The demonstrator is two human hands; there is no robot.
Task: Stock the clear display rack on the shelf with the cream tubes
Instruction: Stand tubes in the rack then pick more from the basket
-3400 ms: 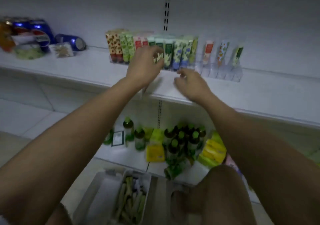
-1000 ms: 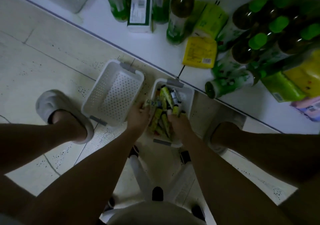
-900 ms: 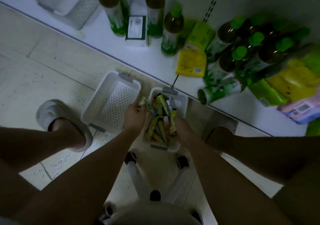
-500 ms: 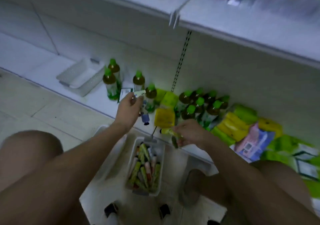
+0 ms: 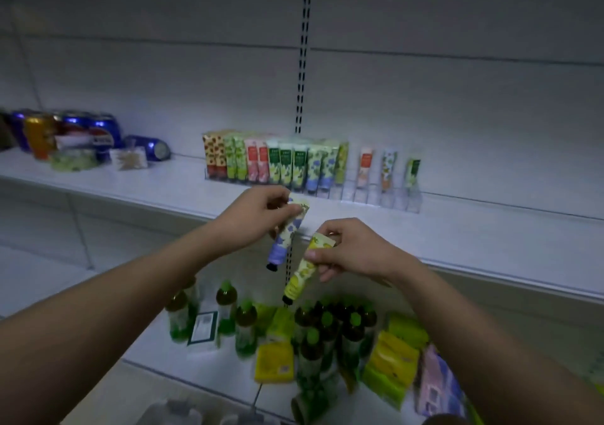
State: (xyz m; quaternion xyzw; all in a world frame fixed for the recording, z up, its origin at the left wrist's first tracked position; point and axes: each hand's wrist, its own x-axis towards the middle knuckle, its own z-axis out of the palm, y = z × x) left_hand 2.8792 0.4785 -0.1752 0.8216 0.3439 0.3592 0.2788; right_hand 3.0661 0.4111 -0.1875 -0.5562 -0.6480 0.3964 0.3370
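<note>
Left hand (image 5: 253,218): thumb and fingertips pinched on the flat crimped end of a blue-flowered tube (image 5: 287,235); long axis near vertical, slightly tilted, dark cap down and a little left, crimp up. Right hand (image 5: 351,248): thumb and fingers closed on the crimped end of a yellow-green tube (image 5: 302,272); same attitude, cap down-left, crimp up-right; sits lower than and just right of the blue one; the two tubes are close but apart. Both tubes are held in the air in front of the upper shelf (image 5: 457,238) edge, below the clear display rack (image 5: 385,195).

Rack stands at the back of that shelf; its left part is packed with upright tubes (image 5: 277,163), caps down; right part has three single tubes (image 5: 364,166) standing in separate slots with bare slots between them. Drink cans (image 5: 75,130) and small packets sit well left on the same shelf. Lower shelf: green-capped bottles (image 5: 245,326), yellow packs (image 5: 395,359).
</note>
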